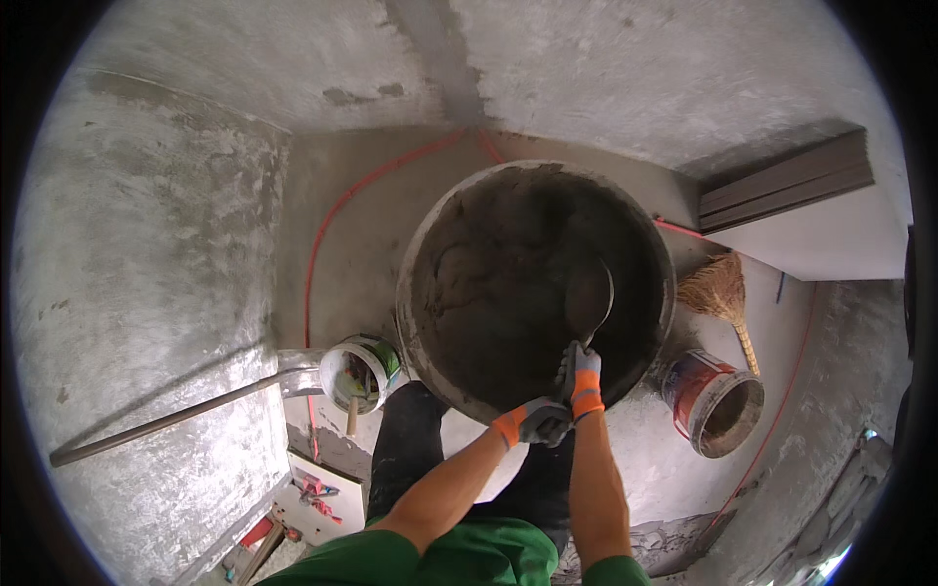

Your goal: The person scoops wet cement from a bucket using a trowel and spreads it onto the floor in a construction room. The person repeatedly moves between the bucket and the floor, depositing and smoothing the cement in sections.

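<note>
A large round tub (418,363) in front of me holds dark grey wet mortar (489,283). Over its right part is a shovel (589,301), its blade down at the mortar and one curved edge catching the light. My right hand (580,373), in a grey and orange glove, is wrapped round the handle close below the blade. Lower and to the left, my left hand (544,422), gloved alike, is also closed on the handle. Most of the handle is hidden by the gloves and forearms. How deep the blade sits in the mortar I cannot tell.
Left of the tub stands a white and green bucket (354,376) with tools inside. A long-handled tool (176,422) leans there against the wall. At right are a straw broom (718,288), a red and white bucket (713,405) and stacked boards (791,186). A red hose (315,254) runs along the floor.
</note>
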Demonstrator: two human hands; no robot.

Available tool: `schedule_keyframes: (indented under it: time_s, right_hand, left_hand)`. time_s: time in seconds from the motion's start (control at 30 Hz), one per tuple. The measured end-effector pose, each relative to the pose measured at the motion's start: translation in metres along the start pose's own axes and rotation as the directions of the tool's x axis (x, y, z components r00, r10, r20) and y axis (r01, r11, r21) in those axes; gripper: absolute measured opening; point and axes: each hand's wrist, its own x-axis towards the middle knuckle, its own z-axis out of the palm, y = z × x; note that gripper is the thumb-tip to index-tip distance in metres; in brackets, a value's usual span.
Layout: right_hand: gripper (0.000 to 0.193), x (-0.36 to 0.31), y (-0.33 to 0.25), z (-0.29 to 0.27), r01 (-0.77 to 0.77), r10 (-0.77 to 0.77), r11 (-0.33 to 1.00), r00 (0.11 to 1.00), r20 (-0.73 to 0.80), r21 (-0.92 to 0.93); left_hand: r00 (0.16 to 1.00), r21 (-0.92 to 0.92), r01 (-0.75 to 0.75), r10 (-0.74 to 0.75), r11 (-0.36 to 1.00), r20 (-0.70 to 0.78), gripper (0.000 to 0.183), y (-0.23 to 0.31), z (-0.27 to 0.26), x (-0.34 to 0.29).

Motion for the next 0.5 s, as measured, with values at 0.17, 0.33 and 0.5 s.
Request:
schedule_keyframes:
  time_s: [0.17, 0.33, 0.5]
  right_hand:
    - [0.021, 0.112, 0.017, 0.007, 0.217, -0.491, 0.531, 0.867, -0.089, -0.819]
    - [0.014, 0.171, 0.056, 0.095, -0.225, 0.275, 0.934, 0.948, 0.157, -0.277]
    - [0.024, 0.175, 0.090, 0.149, -0.780, 0.463, 0.573, 0.560, 0.687, 0.250]
  left_hand:
    - [0.994, -0.126, -0.087, 0.095, 0.988, 0.057, 0.014, 0.037, -0.046, 0.104]
    - [0.937, -0.231, -0.302, 0.243, 0.925, -0.250, 0.018, 0.097, -0.122, 0.104]
    - [0.659, 0.224, -0.076, 0.218, 0.972, -0.720, 0.010, 0.145, -0.124, 0.059]
